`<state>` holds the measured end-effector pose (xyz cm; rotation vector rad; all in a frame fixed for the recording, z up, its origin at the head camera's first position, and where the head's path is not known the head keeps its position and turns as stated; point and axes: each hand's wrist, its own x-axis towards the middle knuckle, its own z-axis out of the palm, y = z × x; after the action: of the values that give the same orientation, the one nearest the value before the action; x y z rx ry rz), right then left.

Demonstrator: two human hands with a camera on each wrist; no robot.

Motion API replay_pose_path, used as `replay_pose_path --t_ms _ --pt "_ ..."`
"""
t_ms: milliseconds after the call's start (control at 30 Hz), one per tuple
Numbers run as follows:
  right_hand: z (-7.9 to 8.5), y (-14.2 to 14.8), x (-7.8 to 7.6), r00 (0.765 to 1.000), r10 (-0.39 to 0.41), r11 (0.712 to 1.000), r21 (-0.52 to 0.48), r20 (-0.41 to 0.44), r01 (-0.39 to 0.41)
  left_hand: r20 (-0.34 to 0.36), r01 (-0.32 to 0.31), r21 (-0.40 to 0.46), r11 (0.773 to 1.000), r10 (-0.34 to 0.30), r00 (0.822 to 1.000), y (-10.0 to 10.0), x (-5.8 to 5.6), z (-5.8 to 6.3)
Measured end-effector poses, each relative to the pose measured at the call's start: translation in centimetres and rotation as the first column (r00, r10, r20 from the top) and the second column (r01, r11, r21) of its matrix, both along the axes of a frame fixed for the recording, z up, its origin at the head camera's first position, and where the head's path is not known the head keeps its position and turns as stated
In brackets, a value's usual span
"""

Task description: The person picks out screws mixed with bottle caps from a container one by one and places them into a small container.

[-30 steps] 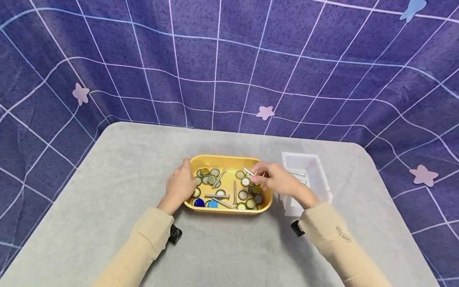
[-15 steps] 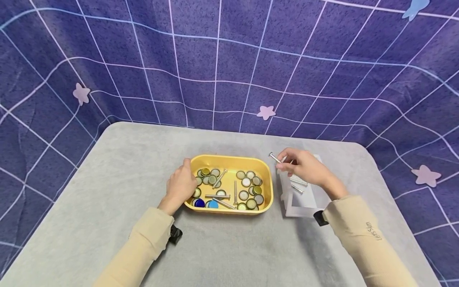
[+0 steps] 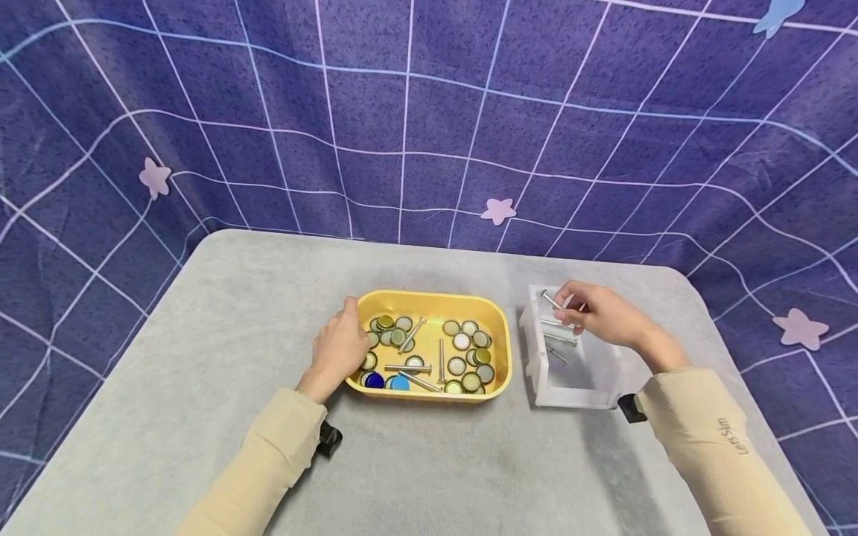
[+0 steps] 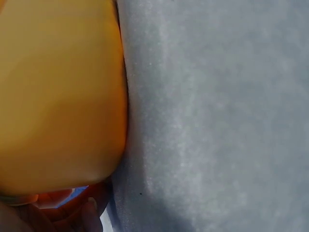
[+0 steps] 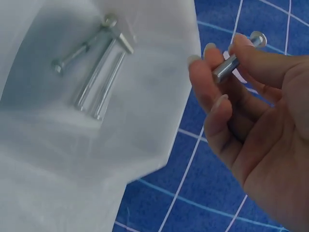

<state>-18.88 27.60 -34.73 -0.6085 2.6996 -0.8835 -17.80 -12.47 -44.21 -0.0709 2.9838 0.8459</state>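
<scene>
My right hand [image 3: 601, 314] pinches a silver bolt [image 5: 235, 58] with a flat round head between thumb and fingertips. In the head view it is over the white plastic bin [image 3: 575, 399]. Several similar bolts [image 5: 96, 79] lie inside that bin. My left hand [image 3: 340, 344] holds the left end of a yellow tray [image 3: 429, 298], its fingers [image 4: 89, 212] partly hidden by the tray wall in the left wrist view. Bottle caps [image 3: 471, 382] and several bolts [image 3: 408, 368] lie in the tray, the caps mostly grouped towards its two ends. One cap [image 3: 374, 380] is dark blue and another [image 3: 400, 383] light blue.
Both containers stand on a grey table [image 3: 429, 461], the white bin to the right of the tray with a narrow gap between. A blue-purple curtain [image 3: 429, 134] with a grid pattern and stars hangs behind the table and along its sides.
My right hand has carried the bolt from over the right end of the yellow tray rightward to over the white bin. The left hand stays at the tray.
</scene>
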Motion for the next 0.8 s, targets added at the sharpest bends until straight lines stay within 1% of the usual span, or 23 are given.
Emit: replay_pose_path --t_ms 200,267,367,433,600,800 --pt "0.2 1.2 0.2 0.998 0.004 0.993 0.119 -0.066 0.004 0.006 -0.001 0.001 1.0 0.001 1.0 0.0 0.0 0.1" --pt "0.1 1.4 0.3 0.997 -0.002 0.988 0.151 -0.075 0.013 0.01 0.003 0.003 1.0 -0.003 1.0 0.0 0.0 0.1" --pt "-0.2 1.5 0.4 0.996 0.011 0.982 0.189 -0.093 0.007 0.012 0.002 0.004 1.0 -0.002 1.0 -0.1 0.0 0.1" --pt "-0.4 1.6 0.5 0.992 0.028 0.979 0.203 -0.121 -0.003 0.013 0.001 0.004 1.0 -0.002 1.0 0.0 0.0 0.1" --pt "-1.1 1.7 0.7 0.975 0.078 0.972 0.232 -0.206 -0.029 0.012 0.002 0.002 1.0 -0.002 1.0 0.0 0.0 0.1" --pt "-1.3 1.6 0.9 0.974 0.079 0.971 0.239 -0.211 -0.027 0.014 0.003 0.002 1.0 -0.004 1.0 0.1 0.0 0.2"
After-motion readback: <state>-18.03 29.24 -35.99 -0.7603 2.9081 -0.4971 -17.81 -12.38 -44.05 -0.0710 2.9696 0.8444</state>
